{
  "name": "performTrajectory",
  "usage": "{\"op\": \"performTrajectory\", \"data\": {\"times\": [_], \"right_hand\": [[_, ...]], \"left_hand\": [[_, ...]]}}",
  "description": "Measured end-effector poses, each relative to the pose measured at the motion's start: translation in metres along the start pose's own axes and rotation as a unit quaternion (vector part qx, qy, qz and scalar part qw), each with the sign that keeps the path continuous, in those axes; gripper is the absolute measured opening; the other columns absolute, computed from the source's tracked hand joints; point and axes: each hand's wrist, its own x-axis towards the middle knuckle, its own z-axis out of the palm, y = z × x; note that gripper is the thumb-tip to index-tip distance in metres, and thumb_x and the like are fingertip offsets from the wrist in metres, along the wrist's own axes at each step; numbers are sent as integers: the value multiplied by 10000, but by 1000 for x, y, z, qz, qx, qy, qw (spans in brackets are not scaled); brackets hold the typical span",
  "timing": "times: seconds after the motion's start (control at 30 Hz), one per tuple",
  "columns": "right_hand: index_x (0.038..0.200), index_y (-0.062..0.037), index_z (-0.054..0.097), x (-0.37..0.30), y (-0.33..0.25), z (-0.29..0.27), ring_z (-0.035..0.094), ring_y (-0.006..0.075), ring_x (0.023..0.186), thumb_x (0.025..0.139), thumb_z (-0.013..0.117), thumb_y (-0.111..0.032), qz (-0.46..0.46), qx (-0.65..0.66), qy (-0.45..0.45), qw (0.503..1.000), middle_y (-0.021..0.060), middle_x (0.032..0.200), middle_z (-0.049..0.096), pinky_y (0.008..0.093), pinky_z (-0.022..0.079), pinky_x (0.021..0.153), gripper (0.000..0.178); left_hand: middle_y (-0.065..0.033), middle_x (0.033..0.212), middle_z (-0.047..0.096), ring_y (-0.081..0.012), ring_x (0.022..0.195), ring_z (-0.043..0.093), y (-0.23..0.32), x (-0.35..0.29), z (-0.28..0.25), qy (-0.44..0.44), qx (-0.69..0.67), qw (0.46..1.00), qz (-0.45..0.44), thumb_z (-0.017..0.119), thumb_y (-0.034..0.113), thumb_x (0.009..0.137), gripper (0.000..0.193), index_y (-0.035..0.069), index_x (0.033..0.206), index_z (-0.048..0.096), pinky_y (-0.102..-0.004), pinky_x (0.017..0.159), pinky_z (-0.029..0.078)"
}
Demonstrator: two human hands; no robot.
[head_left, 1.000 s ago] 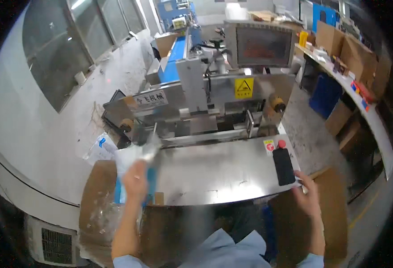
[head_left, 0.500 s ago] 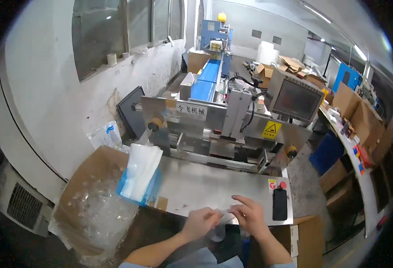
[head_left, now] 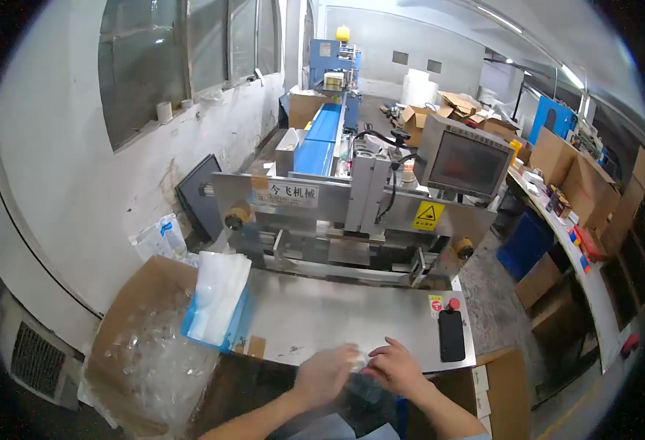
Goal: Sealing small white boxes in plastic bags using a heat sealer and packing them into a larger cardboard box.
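Observation:
My left hand (head_left: 325, 377) is slightly smeared by motion, its fingers closed at the edge of a clear, thin plastic piece (head_left: 366, 390). Thumb and fingers of my right hand (head_left: 397, 371) pinch the same piece from the other side, with the index finger raised. The see-through plastic hangs below the fingers, in front of the metal worktop's (head_left: 322, 308) near edge; its exact shape is hard to make out. Left of the hands, a stack of whitish plastic sheets or bags (head_left: 218, 297) leans in a blue holder (head_left: 239, 323).
A cardboard box (head_left: 110, 312) of crumpled clear plastic stands at left. Across the worktop's back runs a metal machine frame (head_left: 322, 213) with a screen (head_left: 470, 163). A black phone (head_left: 451, 336) lies by a red button (head_left: 453, 303). Another carton (head_left: 509, 381) sits at lower right.
My left hand has moved slightly and now blurs; the two hands are closer together around the plastic piece. The whole view has shifted a little, with the scene sliding left.

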Motion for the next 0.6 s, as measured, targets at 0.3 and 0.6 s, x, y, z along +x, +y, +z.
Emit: {"op": "performTrajectory", "data": {"times": [0.3, 0.6], "right_hand": [[955, -83, 617, -12, 14, -10, 646, 325, 877, 875, 630, -186, 48, -30, -226, 972, 140, 839, 652, 505, 454, 1001, 131], [979, -63, 685, 11, 42, -44, 650, 335, 868, 891, 675, -274, 109, 91, -253, 957, 142, 920, 695, 390, 490, 932, 229]], "left_hand": [[-182, 954, 682, -396, 869, 653, -34, 23, 0, -427, 31, 901, -74, 516, 346, 939, 275, 144, 1066, 654, -504, 788, 518], [-216, 848, 663, -437, 844, 640, -43, 49, -30, -416, 76, 901, -101, 478, 285, 969, 233, 107, 1081, 578, -537, 742, 504]]}}
